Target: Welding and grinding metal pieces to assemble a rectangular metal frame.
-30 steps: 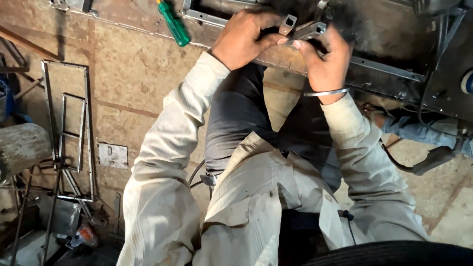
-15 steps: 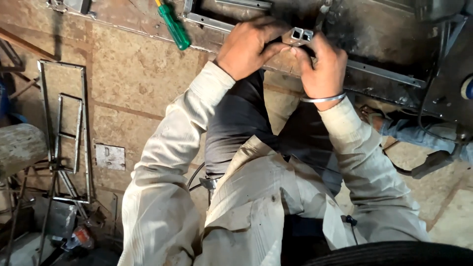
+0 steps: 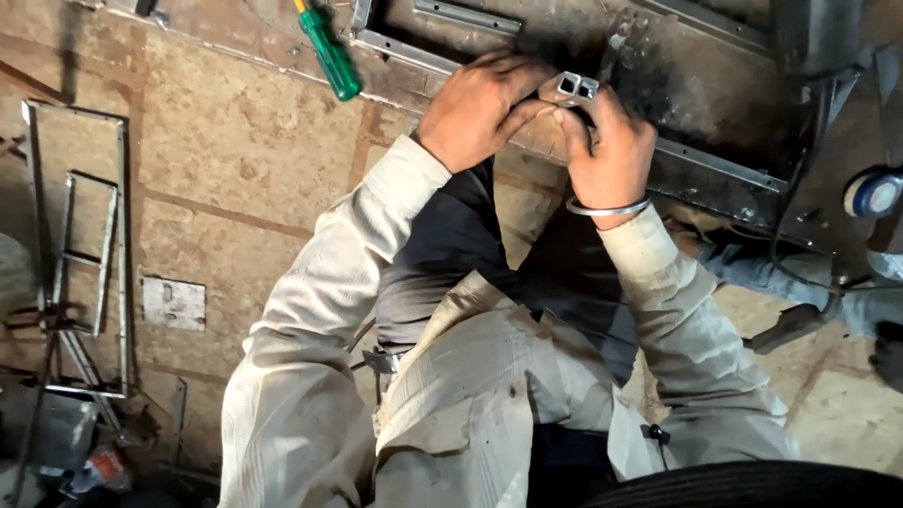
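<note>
My left hand (image 3: pixel 480 108) and my right hand (image 3: pixel 611 146) meet at a small grey metal bracket (image 3: pixel 572 87) with two square holes in its end. Both hands grip it, fingers curled round it from either side. The bracket is held just over the near edge of a dark, sooty metal frame (image 3: pixel 715 165) that lies on the stone floor. A steel bangle (image 3: pixel 607 207) sits on my right wrist. My pale sleeves and trousers fill the lower middle of the view.
A green-handled screwdriver (image 3: pixel 329 55) lies on the floor left of the frame. A thin rectangular wire frame (image 3: pixel 80 245) stands at the left, with a small metal plate (image 3: pixel 174 303) beside it. Another person's leg and shoe (image 3: pixel 800 315) are at the right.
Both hands have drawn closer together on the bracket and sit a little lower in the view, with the bracket now end-on between the fingertips.
</note>
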